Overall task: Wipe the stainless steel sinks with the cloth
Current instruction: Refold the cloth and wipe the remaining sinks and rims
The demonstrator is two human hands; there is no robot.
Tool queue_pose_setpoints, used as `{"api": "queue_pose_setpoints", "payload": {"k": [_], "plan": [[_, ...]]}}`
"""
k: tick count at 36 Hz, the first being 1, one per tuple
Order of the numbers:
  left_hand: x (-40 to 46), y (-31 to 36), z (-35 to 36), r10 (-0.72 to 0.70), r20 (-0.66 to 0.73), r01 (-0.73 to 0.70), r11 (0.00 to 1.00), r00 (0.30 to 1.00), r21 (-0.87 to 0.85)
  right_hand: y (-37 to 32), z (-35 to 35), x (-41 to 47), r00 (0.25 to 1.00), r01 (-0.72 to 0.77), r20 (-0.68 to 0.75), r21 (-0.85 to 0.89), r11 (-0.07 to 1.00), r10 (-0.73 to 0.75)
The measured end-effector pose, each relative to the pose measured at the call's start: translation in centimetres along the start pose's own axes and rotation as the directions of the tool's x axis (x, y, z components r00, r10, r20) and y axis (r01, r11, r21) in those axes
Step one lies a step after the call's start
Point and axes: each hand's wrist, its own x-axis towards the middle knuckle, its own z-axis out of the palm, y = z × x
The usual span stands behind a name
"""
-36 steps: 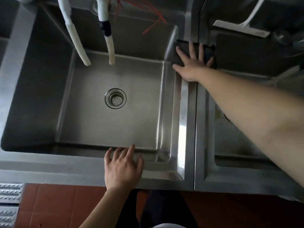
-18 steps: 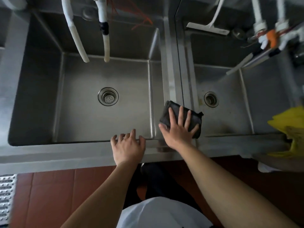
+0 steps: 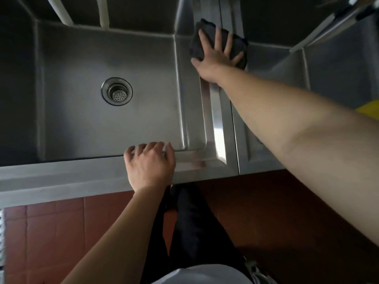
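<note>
A dark cloth (image 3: 198,41) lies on the steel divider (image 3: 217,128) between the two sinks, near its far end. My right hand (image 3: 215,56) presses flat on the cloth with fingers spread. The left sink (image 3: 82,124) has a round drain strainer (image 3: 117,91) in its floor. Only part of the right sink (image 3: 274,64) shows, behind my right forearm. My left hand (image 3: 150,165) rests on the front rim of the left sink, fingers curled over the edge.
Two white hoses (image 3: 61,11) hang into the back of the left sink. Faucet pipes (image 3: 332,23) cross the top right. Something yellow (image 3: 369,110) peeks in at the right edge. Red floor tiles (image 3: 51,232) and my dark trousers are below the counter.
My right hand has slid the cloth along the divider from the near end to the far end. My left hand has stayed on the front rim.
</note>
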Motion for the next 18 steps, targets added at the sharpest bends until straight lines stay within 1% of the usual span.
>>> {"api": "queue_pose_setpoints", "payload": {"k": [3, 6, 8, 13, 16, 18], "plan": [[-0.2, -0.3, 0.1, 0.038, -0.047, -0.041, 0.997, 0.998, -0.058, 1.3, 1.0, -2.4, 0.992, 0.118, -0.038, -0.015, 0.993, -0.118], [-0.2, -0.4, 0.1, 0.034, -0.059, -0.040, 0.994, 0.998, -0.098, 2.6, 3.5, -7.4, 0.968, 0.248, -0.037, -0.050, 0.968, -0.249], [-0.3, -0.3, 0.1, 0.042, -0.070, -0.051, 0.990, 0.997, -0.133, 3.3, 5.4, -11.4, 0.953, 0.298, -0.039, -0.071, 0.952, -0.301], [-0.5, -0.6, -0.6, 0.090, -0.041, -0.096, 0.980, 0.995, -0.174, 5.3, 8.8, -21.1, 0.950, 0.312, -0.005, 0.003, 0.950, -0.312], [-0.9, -0.6, -1.3, 0.106, -0.007, -0.105, 0.976, 0.994, -0.192, 6.1, 9.7, -25.0, 0.963, 0.259, 0.055, 0.088, 0.962, -0.265], [-1.2, -0.5, -1.7, 0.104, 0.022, -0.099, 0.978, 0.994, -0.185, 6.5, 9.6, -26.2, 0.970, 0.224, 0.066, 0.134, 0.965, -0.234]]}}
